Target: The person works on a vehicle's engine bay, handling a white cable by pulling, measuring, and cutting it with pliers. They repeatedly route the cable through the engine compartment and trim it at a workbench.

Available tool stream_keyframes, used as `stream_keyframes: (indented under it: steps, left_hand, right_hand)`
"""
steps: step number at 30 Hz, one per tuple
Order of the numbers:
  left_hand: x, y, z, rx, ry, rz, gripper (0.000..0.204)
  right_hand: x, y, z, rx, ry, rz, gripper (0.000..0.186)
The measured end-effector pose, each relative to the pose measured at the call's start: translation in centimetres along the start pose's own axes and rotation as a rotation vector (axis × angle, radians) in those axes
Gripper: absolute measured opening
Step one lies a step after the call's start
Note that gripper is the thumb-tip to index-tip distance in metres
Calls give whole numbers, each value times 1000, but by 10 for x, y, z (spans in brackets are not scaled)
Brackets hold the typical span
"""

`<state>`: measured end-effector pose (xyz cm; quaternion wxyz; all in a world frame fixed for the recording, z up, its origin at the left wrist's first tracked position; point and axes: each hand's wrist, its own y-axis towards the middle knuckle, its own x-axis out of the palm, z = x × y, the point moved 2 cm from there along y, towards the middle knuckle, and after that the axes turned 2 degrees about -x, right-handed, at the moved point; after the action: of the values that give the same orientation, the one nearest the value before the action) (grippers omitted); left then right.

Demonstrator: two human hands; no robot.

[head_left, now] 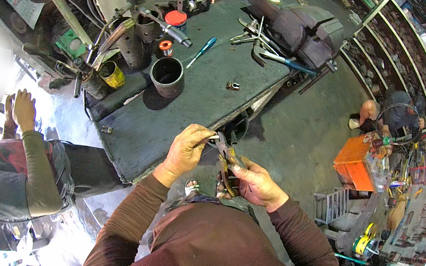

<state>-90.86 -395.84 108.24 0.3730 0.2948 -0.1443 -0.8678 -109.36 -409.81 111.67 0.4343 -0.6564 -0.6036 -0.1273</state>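
Note:
In front of my body, beside the workbench's front edge, my right hand (257, 184) is closed around a pair of pliers (226, 175) with worn yellowish handles. The plier jaws point up toward my left hand (187, 150). Thumb and fingers of that left hand pinch a small pale piece (214, 137) right at the jaws; it is too small to name, and I cannot tell whether the jaws grip it. On the dark workbench (202, 95), a small shiny metal part (233, 86) lies beyond my hands, and another small metal part (107, 129) lies near the left edge.
The bench carries a grey metal cylinder (167, 78), a blue-handled screwdriver (201, 53), a blue-handled hammer (288, 62), a large vise (309, 34) and a yellow tin (112, 74). One person (18, 169) stands at left; another (397, 112) sits at right near an orange box (356, 161).

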Motion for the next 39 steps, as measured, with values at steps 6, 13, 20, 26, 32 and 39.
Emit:
stream_keyframes:
  steps: [6,13,20,26,32,39]
  left_hand:
    - [29,23,2,124,-26,-163,29]
    - [100,42,10,186,61,-319,37]
    - [200,83,51,303,134,-374,38]
    - [314,126,79,366,93,-405,40]
    - [421,162,87,339,-1,-501,36]
    - [494,257,48,-342,-408,-570,22]
  right_hand:
    - [-32,-7,36,50,214,33,39]
    - [-67,-42,26,-106,99,226,17]
    - [-148,-111,-31,-187,-356,348,16]
    - [-224,-170,-66,-289,-425,498,14]
    - [-300,-193,-85,-370,-387,738,19]
    - [-364,-247,-157,-405,-658,879,47]
